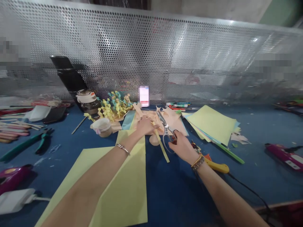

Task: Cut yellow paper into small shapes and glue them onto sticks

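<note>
My left hand is over the peach paper sheets in the middle of the table, its thumb and fingers closed about the upper end of a narrow yellow paper strip. The strip slants down toward me. Silver-handled scissors are in my right hand, blades pointing away from me over the peach paper and their grey loop hanging left of the fingers. A round pale paper piece lies beneath the strip. Yellow paper sheets lie under my left forearm.
Yellow and blue paper flowers stand behind a small wrapped cup and beside a jar. Stacked coloured paper lies right. A yellow-handled tool trails a cord. Green pliers lie left. A perforated metal screen closes the back.
</note>
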A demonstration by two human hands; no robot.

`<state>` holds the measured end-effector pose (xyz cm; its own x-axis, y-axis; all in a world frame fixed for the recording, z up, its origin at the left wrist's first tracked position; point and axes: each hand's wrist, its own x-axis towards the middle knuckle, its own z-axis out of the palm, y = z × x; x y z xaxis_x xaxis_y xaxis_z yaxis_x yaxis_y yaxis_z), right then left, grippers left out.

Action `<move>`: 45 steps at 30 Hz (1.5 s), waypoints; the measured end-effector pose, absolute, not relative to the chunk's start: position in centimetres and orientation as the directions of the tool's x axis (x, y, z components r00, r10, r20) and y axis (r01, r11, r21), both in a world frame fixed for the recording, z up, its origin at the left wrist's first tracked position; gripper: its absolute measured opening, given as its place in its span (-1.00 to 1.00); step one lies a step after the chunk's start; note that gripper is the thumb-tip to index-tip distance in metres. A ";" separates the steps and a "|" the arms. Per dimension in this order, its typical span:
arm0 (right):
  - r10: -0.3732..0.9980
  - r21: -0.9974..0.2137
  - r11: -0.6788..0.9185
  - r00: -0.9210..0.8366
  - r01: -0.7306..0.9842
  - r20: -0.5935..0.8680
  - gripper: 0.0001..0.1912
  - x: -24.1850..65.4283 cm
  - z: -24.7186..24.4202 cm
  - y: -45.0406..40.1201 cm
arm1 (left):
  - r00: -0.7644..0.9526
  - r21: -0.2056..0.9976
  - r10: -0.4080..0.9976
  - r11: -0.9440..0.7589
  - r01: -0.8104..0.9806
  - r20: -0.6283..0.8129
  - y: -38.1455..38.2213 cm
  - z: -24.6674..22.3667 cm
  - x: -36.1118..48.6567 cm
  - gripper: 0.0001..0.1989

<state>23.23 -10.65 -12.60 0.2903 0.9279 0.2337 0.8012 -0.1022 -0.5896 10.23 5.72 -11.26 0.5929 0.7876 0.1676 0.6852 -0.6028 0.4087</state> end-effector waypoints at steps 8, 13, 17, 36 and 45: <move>0.941 -0.750 -0.032 0.274 0.661 0.201 -0.89 23.2 -13.0 -10.4 | 0.526 0.859 0.816 -0.432 0.275 0.241 3.6 -9.7 6.5 -0.76; 0.940 -0.714 -0.064 0.283 0.697 0.191 -0.93 23.6 -13.7 -10.0 | 0.388 0.979 0.913 -0.179 0.094 0.129 -0.2 -9.5 1.7 -0.76; 0.933 -0.643 -0.084 0.287 0.761 0.217 -0.87 23.7 -14.0 -10.0 | 0.320 0.998 0.946 -0.056 0.001 0.053 -2.0 -10.8 0.2 -0.75; 0.929 -0.424 0.008 0.150 0.905 0.339 -0.65 20.4 -11.6 -12.7 | 0.324 0.994 0.940 -0.110 -0.014 0.109 -4.3 -12.0 0.3 -0.84; 0.973 -0.774 0.053 -0.205 0.631 -0.101 -0.66 18.0 -10.6 -13.6 | 0.657 0.884 0.740 -0.394 0.251 0.143 -4.9 -9.6 -0.9 -0.70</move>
<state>18.04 -13.55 -10.64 -0.2054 0.9735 -0.1009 0.6305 0.0528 -0.7744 -0.95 -4.86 -9.58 0.6569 0.7402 0.1434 0.2505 -0.3936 0.8845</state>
